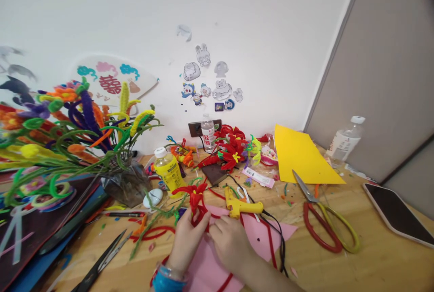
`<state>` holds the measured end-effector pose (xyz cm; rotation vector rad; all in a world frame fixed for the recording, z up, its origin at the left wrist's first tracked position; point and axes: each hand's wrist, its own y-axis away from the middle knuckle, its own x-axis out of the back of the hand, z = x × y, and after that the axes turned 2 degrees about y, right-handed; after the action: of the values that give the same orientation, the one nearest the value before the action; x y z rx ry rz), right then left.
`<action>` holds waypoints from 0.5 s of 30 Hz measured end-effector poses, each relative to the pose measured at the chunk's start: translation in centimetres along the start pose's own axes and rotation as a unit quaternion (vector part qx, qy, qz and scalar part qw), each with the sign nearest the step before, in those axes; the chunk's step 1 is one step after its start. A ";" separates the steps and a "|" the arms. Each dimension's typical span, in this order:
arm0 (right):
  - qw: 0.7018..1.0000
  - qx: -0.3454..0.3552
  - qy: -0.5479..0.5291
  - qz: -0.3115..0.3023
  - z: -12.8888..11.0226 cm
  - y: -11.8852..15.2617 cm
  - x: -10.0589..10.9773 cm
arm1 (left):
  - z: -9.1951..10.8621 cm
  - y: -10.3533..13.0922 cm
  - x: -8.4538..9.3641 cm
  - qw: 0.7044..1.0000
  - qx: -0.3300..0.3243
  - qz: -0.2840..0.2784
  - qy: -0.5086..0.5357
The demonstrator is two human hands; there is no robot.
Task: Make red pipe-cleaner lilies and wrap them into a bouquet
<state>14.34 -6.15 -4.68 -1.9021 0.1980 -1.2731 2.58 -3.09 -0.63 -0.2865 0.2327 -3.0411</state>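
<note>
A red pipe-cleaner flower point(196, 197) stands upright between the thumb and fingers of my left hand point(190, 234), which is closed on it. My right hand point(228, 240) is beside it, fingers curled together near the flower's base; whatever they pinch is too small to make out. Under both hands lies a pink sheet point(203, 267) crossed by red pipe-cleaner strips point(271, 242). Just beyond my right hand, a yellow glue gun point(244, 206) rests with its black cord trailing to the right.
Scissors with red and yellow handles point(323, 224) lie right, near a phone point(400, 213) and yellow paper point(303, 156). Black scissors point(101, 262) lie front left. A vase of colourful pipe-cleaner flowers point(127, 183), a yellow-labelled bottle point(169, 173) and red flowers point(233, 147) stand behind.
</note>
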 end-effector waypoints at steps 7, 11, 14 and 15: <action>0.993 0.078 -0.057 -0.062 0.7 -0.4 1.0 | -1.1 0.3 0.0 0.992 0.072 -0.067 0.083; 0.994 0.074 -0.057 -0.063 1.0 -0.6 1.1 | -1.7 0.4 -0.1 0.982 0.088 -0.073 0.149; 0.997 0.051 -0.030 -0.048 1.1 -0.6 0.9 | -1.6 0.3 -0.3 0.988 0.071 -0.022 0.139; 0.998 0.043 -0.024 -0.043 1.1 -0.5 0.8 | -1.6 0.3 -0.4 0.988 0.068 -0.005 0.136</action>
<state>15.47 -5.64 -3.91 -1.8822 0.0374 -1.2705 2.72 -3.15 -2.32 0.1390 0.0374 -3.0793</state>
